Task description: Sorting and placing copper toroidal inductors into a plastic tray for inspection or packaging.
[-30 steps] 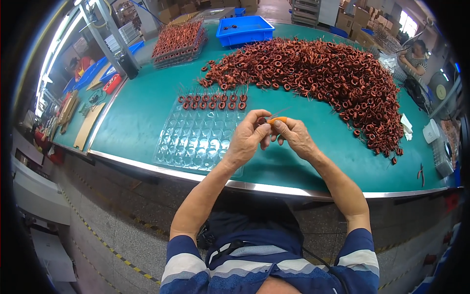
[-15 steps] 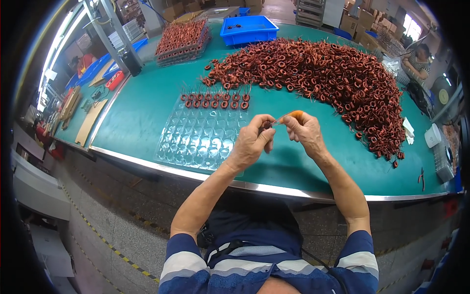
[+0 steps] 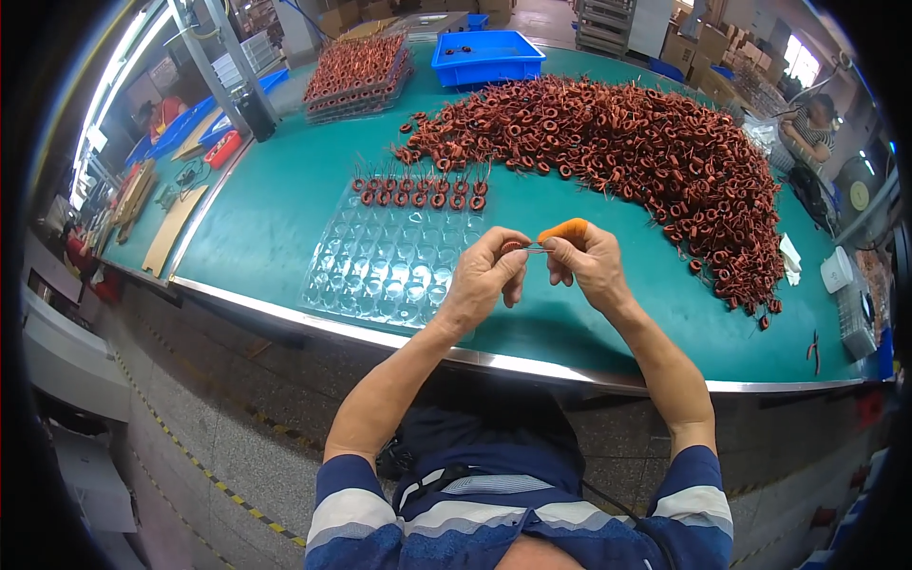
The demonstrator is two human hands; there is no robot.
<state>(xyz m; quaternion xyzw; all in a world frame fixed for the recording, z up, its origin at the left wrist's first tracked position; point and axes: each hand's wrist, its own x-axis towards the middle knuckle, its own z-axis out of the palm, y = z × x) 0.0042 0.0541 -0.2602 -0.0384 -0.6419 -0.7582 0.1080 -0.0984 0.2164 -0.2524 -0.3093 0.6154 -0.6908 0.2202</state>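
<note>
My left hand (image 3: 482, 279) is closed on a small ring-shaped copper coil (image 3: 511, 247), mostly hidden by the fingers. The coil's thin wire leads (image 3: 536, 250) stretch across to my right hand (image 3: 593, 268), which pinches their ends between thumb and index finger. An orange cover (image 3: 564, 229) wraps that index finger. Just left of my hands lies a clear plastic tray (image 3: 328, 275) with round pockets. Its two far rows hold upright red-brown coils (image 3: 418, 199) with leads pointing up; the nearer pockets hold none. A large heap of similar coils (image 3: 608, 133) curves across the far right.
Stacked trays full of coils (image 3: 356, 78) stand at the back left, beside a blue bin (image 3: 486, 63) with a few dark pieces in it. Pliers (image 3: 814, 352) and a white cloth (image 3: 790, 258) lie at the right. Another person (image 3: 812, 128) sits beyond the heap.
My right hand has turned slightly and now pinches the leads more level, straight across from the coil. The left hand keeps hold of the coil almost in place.
</note>
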